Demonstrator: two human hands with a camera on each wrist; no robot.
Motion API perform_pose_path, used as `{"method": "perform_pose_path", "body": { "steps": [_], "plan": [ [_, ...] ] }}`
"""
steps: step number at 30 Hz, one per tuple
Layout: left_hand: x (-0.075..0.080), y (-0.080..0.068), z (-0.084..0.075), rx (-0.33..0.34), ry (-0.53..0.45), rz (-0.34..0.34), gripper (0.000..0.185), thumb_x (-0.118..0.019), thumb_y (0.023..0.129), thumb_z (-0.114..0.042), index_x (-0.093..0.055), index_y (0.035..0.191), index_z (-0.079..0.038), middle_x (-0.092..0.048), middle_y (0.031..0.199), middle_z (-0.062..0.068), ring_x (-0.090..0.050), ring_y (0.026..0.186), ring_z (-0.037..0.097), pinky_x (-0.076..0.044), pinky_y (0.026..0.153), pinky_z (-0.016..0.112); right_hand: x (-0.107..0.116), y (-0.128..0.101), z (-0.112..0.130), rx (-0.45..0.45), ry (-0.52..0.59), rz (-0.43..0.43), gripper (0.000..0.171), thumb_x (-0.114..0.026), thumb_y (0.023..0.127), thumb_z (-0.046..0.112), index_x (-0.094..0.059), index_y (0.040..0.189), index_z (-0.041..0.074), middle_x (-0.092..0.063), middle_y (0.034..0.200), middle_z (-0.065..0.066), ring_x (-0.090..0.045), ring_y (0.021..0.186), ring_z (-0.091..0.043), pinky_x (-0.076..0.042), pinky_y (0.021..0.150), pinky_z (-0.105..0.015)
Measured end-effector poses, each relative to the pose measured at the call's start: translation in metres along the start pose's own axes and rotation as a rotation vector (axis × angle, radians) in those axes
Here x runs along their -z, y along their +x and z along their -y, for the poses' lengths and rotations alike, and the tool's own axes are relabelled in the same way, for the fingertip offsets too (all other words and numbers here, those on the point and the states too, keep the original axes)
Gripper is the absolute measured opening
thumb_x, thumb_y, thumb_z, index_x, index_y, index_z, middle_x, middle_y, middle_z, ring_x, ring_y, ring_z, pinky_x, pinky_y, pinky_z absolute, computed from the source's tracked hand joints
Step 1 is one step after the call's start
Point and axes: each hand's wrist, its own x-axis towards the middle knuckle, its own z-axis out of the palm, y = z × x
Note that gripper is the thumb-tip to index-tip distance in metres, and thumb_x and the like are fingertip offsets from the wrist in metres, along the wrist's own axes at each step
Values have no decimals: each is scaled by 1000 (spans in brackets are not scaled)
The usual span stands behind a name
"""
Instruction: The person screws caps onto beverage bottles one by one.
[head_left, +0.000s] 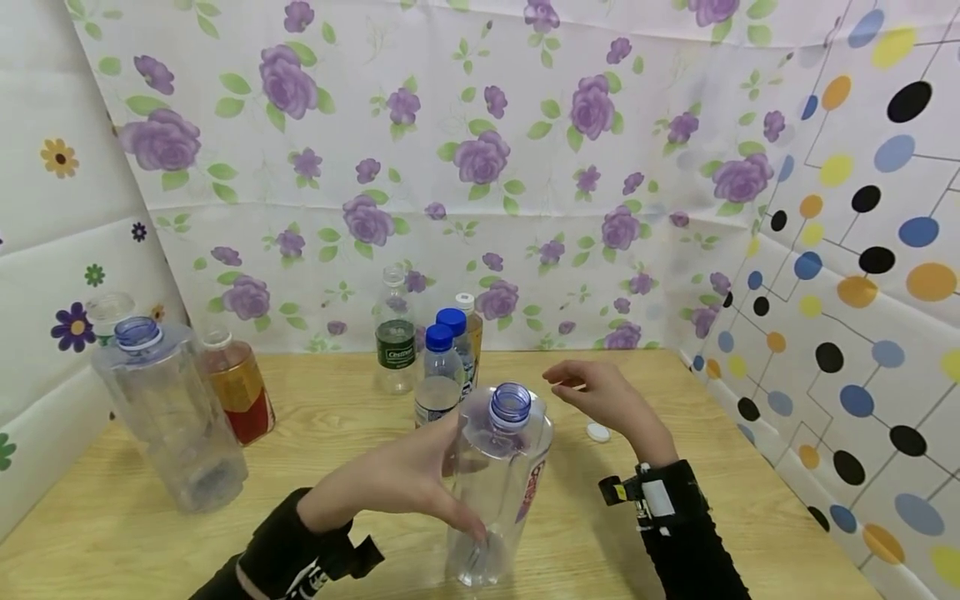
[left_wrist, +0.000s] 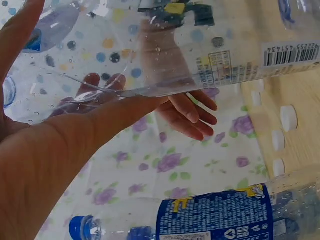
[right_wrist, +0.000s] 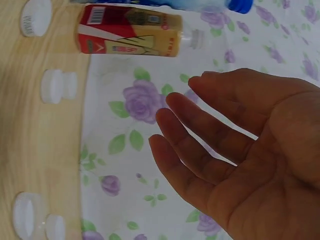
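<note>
Steadying the big clear bottle (head_left: pixel 495 492) that stands uncapped at the near edge of the surface (head_left: pixel 750 517), the left hand (head_left: pixel 397 483) wraps its thin, light, probably slippery wall mid-body, while the right hand (head_left: pixel 607 400) hovers empty, fingers relaxed, beside its neck.
</note>
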Motion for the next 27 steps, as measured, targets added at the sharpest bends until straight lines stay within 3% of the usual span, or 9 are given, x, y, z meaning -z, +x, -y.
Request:
{"method": "perform_pose_path", "body": {
  "steps": [7, 15, 22, 27],
  "plan": [
    [4, 1, 10, 26, -19, 40, 116, -90, 79, -11, -9, 162, -23, -30, 161, 8, -35, 148, 30, -47, 109, 37, -21, 8, -11, -57, -40, 28, 25, -64, 100, 7, -70, 124, 5, -71, 121, -13, -68, 108, -33, -58, 89, -45],
    [9, 1, 15, 50, 14, 90, 114, -90, 78, -7, -12, 161, -17, -34, 160, 10, -37, 146, 27, -48, 107, 35, -52, 17, -23, -100, -55, 57, 37, -71, 92, 2, -66, 128, -1, -66, 127, -21, -67, 107, -39, -57, 91, -47],
    [15, 2, 21, -15, -7, 130, 118, -89, 78, -5, -7, 162, -18, -27, 163, 12, -33, 149, 29, -47, 108, 38, -72, 23, -31, -170, 19, 46, 37, -65, 90, -3, -65, 127, -5, -66, 127, -24, -68, 106, -38, -57, 91, -47],
    [20, 1, 23, -6, -37, 152, 118, -87, 80, -2, -4, 163, -15, -21, 165, 13, -31, 150, 29, -45, 111, 37, -82, 31, -34, -154, -26, 26, 43, -65, 85, -9, -65, 128, -7, -66, 125, -24, -67, 102, -34, -57, 88, -44]
  ]
}}
